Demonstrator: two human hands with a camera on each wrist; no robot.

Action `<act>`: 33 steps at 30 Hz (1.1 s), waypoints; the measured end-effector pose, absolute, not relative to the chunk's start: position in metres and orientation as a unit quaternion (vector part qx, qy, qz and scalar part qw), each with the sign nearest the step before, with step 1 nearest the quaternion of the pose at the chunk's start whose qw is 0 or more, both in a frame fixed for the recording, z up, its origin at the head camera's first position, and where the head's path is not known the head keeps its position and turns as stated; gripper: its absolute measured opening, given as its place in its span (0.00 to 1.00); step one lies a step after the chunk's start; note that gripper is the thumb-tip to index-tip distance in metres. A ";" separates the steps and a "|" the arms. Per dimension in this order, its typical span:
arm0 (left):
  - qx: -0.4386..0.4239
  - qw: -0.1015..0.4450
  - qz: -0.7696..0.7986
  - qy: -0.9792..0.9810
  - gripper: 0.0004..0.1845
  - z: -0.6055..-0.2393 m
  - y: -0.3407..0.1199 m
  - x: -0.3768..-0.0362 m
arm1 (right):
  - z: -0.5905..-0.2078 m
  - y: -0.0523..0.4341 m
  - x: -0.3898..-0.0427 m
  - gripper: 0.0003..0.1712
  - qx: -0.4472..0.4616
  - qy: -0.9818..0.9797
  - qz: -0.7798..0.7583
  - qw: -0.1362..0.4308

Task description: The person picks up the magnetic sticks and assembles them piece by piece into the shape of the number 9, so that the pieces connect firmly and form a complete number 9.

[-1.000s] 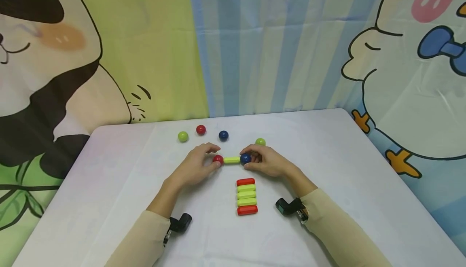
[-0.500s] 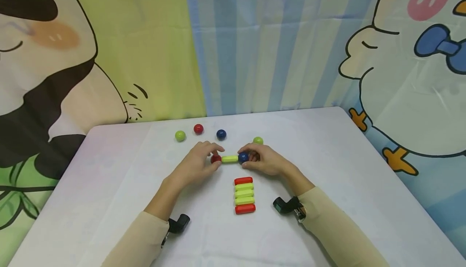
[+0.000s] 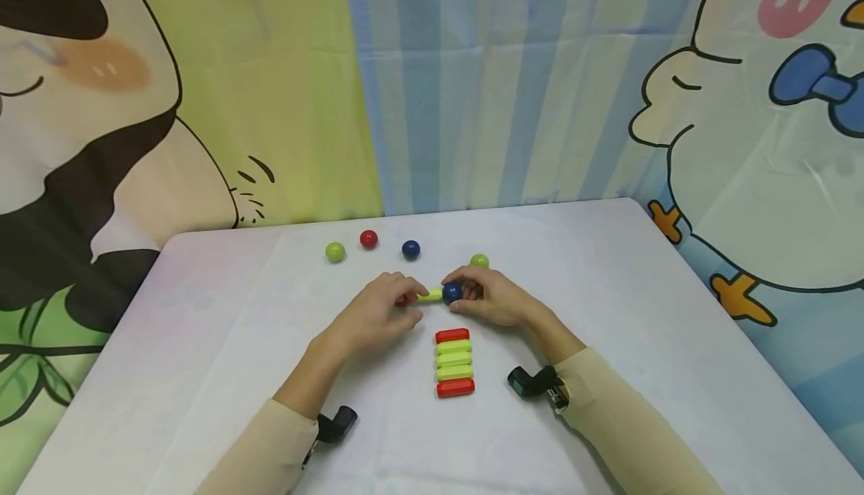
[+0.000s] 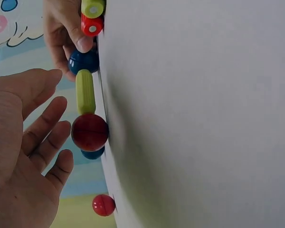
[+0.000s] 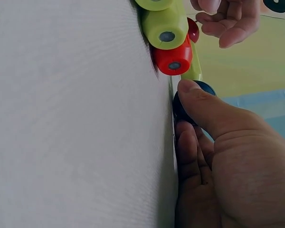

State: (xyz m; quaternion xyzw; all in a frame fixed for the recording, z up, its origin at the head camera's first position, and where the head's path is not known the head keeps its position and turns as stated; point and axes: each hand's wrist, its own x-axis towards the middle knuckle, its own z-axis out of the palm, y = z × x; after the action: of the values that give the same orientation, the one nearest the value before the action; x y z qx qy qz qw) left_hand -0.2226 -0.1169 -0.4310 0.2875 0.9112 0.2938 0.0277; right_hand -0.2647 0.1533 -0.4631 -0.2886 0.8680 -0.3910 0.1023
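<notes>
Pinching the blue ball [image 3: 452,292], the right hand [image 3: 495,298] steadies the rod [image 3: 429,295] lying crosswise, its red ball [image 4: 90,132] beside the loose-fingered left hand [image 3: 378,313].

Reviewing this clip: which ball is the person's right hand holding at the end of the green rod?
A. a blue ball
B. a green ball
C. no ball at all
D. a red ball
A: the right hand pinches the blue ball at the right end of the green rod; the right wrist view shows the thumb curled over it.

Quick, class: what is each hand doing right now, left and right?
Left hand: open, fingers spread beside the red ball, not gripping it.
Right hand: pinching the blue ball.
</notes>
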 end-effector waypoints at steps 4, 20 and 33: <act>0.290 0.034 0.293 0.910 0.17 -0.431 -0.111 -0.219 | -0.462 0.152 -0.265 0.24 -0.293 0.866 -0.392 0.105; 0.363 0.069 0.284 0.885 0.13 -0.434 -0.092 -0.216 | -0.466 0.155 -0.265 0.24 -0.312 0.853 -0.406 0.102; 0.382 0.121 0.273 0.874 0.12 -0.436 -0.087 -0.215 | -0.462 0.154 -0.264 0.24 -0.297 0.861 -0.399 0.106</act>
State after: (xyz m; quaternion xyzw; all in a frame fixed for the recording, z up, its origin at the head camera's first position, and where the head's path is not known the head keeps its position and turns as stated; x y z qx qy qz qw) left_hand -0.2153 -0.0869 -0.4356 0.3820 0.8745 0.2733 0.1213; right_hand -0.2643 0.1540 -0.4621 -0.2974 0.8609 -0.3989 0.1062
